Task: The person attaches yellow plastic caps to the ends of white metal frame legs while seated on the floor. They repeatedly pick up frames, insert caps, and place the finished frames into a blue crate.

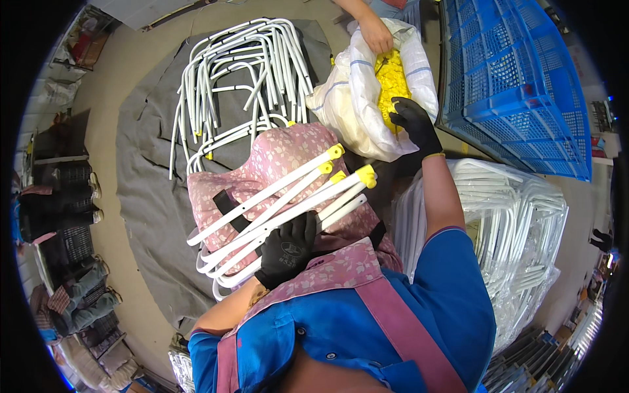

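Observation:
Several bent white tubes [261,230] lie across my lap, slanting up to the right, with yellow end caps [365,175] on some of their upper ends. My left hand [288,249], in a black glove, grips the tubes near their middle; its thumb is hidden. To the right, my right hand [416,124], also black-gloved, reaches over the rim of an upright white woven sack [360,128]. Its fingers are curved and apart, touching the small yellow plastic pieces [392,82] in the sack. Whether a piece sits between the fingertips is hard to make out.
Another person's bare hand [375,34] is at the sack's far side. Bent white tube frames [282,49] lie piled on a grey cloth [147,150] ahead. Blue plastic crates [504,78] stand at right, near plastic-wrapped white tubes [504,229]. A pink floral apron [295,147] covers my lap.

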